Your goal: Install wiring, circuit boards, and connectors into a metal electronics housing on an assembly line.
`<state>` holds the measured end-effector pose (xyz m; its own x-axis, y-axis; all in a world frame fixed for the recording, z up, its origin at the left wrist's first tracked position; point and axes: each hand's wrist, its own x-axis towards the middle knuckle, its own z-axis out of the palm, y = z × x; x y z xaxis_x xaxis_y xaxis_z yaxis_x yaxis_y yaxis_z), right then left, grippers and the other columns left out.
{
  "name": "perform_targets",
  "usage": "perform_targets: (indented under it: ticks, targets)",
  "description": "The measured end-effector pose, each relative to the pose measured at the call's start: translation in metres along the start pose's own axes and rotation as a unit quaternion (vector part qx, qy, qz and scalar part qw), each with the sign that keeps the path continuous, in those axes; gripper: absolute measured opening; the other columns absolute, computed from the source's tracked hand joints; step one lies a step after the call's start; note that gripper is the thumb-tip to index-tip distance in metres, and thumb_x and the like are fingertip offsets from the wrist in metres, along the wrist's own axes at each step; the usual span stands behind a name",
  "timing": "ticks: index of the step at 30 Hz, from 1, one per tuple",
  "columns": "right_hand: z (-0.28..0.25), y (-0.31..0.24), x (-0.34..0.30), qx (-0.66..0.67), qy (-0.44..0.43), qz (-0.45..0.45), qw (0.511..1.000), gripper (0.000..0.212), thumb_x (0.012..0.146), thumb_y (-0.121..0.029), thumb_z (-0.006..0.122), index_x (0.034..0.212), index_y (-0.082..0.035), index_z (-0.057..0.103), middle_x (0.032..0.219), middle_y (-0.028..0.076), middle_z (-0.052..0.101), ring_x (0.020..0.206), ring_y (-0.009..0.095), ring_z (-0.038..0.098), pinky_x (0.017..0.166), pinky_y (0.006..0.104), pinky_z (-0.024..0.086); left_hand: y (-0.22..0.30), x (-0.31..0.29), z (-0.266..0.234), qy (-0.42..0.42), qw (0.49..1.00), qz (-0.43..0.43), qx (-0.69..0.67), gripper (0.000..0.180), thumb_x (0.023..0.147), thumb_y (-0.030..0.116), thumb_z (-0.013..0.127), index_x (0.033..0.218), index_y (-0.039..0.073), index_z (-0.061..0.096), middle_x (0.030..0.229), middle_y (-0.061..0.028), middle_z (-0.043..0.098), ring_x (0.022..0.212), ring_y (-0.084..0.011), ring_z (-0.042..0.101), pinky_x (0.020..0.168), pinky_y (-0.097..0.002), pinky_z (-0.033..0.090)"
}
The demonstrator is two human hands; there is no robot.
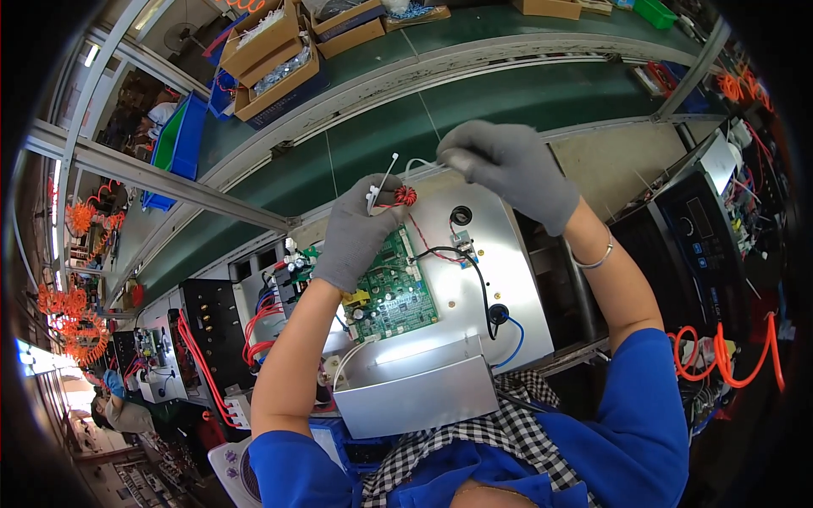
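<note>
My left hand (360,229), in a grey glove, is closed above the green circuit board (398,296). At its fingertips is a small ring wound with red and black wire (406,196). A thin white cable tie (389,173) and a white plug (373,196) stick out beside these fingers. My right hand (500,161), also gloved, is raised to the right, its thumb and fingers pinching the end of a pale, curved cable (417,166). That cable runs towards the wound ring. A twisted red and black wire (426,237) leads down from the ring to a small metal part (462,244) on the silver panel (500,271).
A bent metal cover (415,402) stands at the panel's near edge. Black-fronted units (711,229) flank the work on the right, with an orange coiled hose (728,364) nearby. Open cardboard boxes (288,93) and a blue bin (182,144) sit on the far shelf. Another person (123,411) is at far left.
</note>
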<state>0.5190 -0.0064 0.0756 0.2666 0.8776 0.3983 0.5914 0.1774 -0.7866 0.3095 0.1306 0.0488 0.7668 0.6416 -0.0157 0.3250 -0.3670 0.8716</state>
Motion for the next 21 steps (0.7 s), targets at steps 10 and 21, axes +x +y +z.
perform_targets:
  ticks: [10, 21]
  targets:
    - [-0.004, -0.003, 0.01, 0.016, 0.002, 0.023, 1.0, 0.02, 0.096, -0.016, 0.063, 0.104, 0.002, 0.068, 0.088, 0.005, 0.069, 0.073, 0.008, 0.062, 0.066, 0.0243, 0.053, 0.0, -0.001, 0.001, 0.009, 0.999, 0.022, 0.043, 0.029, 0.083, 0.021, 0.073, 0.107, 0.005, 0.067, 0.099, -0.0131, 0.072, 0.092, -0.0216, 0.069, 0.086, -0.0328, 0.051]
    - [0.052, 0.032, 0.021, 0.034, -0.145, 0.102, 0.984, 0.02, 0.096, -0.02, 0.064, 0.103, -0.002, 0.068, 0.078, 0.006, 0.068, 0.065, 0.01, 0.061, 0.062, 0.0279, 0.052, -0.001, 0.001, 0.002, -0.003, 0.989, 0.001, 0.146, 0.036, 0.082, 0.028, 0.073, 0.107, 0.003, 0.066, 0.098, -0.0192, 0.07, 0.094, -0.0319, 0.068, 0.084, -0.0385, 0.052]
